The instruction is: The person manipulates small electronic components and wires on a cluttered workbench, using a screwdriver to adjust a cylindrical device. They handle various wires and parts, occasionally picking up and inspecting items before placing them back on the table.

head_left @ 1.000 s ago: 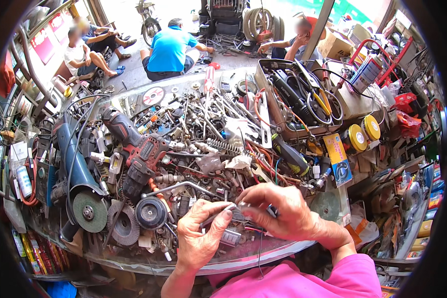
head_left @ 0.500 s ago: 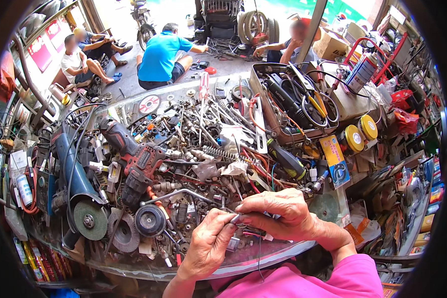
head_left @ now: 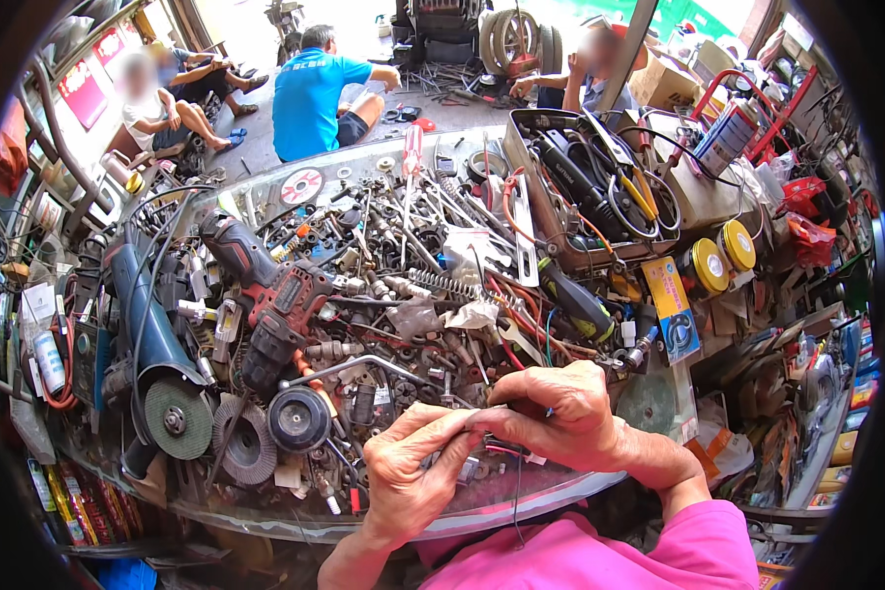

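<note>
Daylight is poured in from the open front (head_left: pixel 241 29) at top, where patches are burned out to white! The desk (head_left: pixel 551 496) is rendered fairly crisply, while straight edges are bent toward the black rim.

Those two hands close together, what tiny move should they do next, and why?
Maybe the right hand should ease back a little while the left hand holds steady, because their fingertips meet so closely that they cover whatever is pinched between them, making it hard to check.
</note>
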The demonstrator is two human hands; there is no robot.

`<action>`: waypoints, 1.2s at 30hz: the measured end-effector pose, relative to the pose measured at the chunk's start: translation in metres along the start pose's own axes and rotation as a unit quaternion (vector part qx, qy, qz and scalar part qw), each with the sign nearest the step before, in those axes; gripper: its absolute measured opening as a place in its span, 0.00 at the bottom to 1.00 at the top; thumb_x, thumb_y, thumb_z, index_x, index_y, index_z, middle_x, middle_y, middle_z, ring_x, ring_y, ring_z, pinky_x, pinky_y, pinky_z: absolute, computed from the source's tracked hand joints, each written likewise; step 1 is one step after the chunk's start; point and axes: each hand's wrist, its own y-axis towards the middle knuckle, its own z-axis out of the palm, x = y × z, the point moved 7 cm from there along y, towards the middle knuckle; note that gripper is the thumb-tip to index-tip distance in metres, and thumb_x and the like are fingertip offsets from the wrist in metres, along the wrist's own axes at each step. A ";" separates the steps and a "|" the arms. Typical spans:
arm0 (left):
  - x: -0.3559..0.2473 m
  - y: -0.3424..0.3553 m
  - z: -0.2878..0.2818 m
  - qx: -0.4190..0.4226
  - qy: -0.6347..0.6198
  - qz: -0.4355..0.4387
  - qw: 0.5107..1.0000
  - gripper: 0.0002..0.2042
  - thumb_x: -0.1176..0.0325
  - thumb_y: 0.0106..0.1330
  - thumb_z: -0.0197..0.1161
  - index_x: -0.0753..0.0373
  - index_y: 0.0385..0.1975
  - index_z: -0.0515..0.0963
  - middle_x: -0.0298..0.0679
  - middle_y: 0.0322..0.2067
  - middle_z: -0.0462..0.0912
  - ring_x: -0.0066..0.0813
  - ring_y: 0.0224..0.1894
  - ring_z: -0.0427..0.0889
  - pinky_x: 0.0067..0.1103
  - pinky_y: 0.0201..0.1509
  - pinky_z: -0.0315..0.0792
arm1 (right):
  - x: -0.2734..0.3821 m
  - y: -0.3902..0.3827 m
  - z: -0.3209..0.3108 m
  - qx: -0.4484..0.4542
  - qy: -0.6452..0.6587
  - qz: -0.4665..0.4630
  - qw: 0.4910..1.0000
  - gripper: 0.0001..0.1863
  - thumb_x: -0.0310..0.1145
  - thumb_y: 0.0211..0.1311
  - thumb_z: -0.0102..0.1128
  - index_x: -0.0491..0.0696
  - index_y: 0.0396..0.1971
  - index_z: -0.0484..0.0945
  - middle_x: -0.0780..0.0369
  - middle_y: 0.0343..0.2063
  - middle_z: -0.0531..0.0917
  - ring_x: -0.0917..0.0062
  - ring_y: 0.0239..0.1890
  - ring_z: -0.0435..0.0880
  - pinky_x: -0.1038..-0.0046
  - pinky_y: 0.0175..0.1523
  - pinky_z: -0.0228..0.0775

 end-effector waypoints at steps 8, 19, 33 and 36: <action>-0.002 0.001 -0.005 -0.034 0.021 0.033 0.999 0.12 0.81 0.56 0.72 0.65 0.41 0.86 0.40 0.34 0.86 0.27 0.36 0.84 0.21 0.42 0.77 | 0.003 0.002 0.001 0.014 0.013 -0.038 0.999 0.15 0.29 0.52 0.75 0.43 0.40 0.83 0.61 0.27 0.84 0.75 0.23 0.84 0.75 0.27 0.73; -0.007 -0.002 -0.004 -0.030 0.041 0.075 0.996 0.12 0.80 0.56 0.72 0.67 0.41 0.85 0.42 0.33 0.85 0.30 0.34 0.85 0.22 0.39 0.78 | 0.010 0.006 -0.008 0.057 -0.068 -0.030 0.996 0.17 0.36 0.49 0.78 0.45 0.36 0.83 0.64 0.21 0.81 0.78 0.15 0.78 0.77 0.21 0.67; -0.011 -0.001 -0.013 -0.082 0.071 0.098 0.989 0.12 0.79 0.58 0.71 0.67 0.42 0.83 0.43 0.31 0.85 0.32 0.29 0.84 0.23 0.34 0.77 | -0.010 -0.014 0.015 0.163 0.369 0.284 0.870 0.49 0.40 0.60 0.72 0.44 0.74 0.51 0.58 0.31 0.85 0.78 0.36 0.83 0.77 0.42 0.72; -0.006 -0.002 -0.018 -0.100 0.061 0.082 0.990 0.11 0.79 0.59 0.71 0.68 0.42 0.83 0.43 0.31 0.85 0.30 0.29 0.84 0.23 0.34 0.76 | 0.007 -0.029 0.030 0.220 0.527 0.323 0.755 0.51 0.32 0.59 0.73 0.43 0.75 0.47 0.55 0.32 0.85 0.75 0.37 0.84 0.75 0.41 0.74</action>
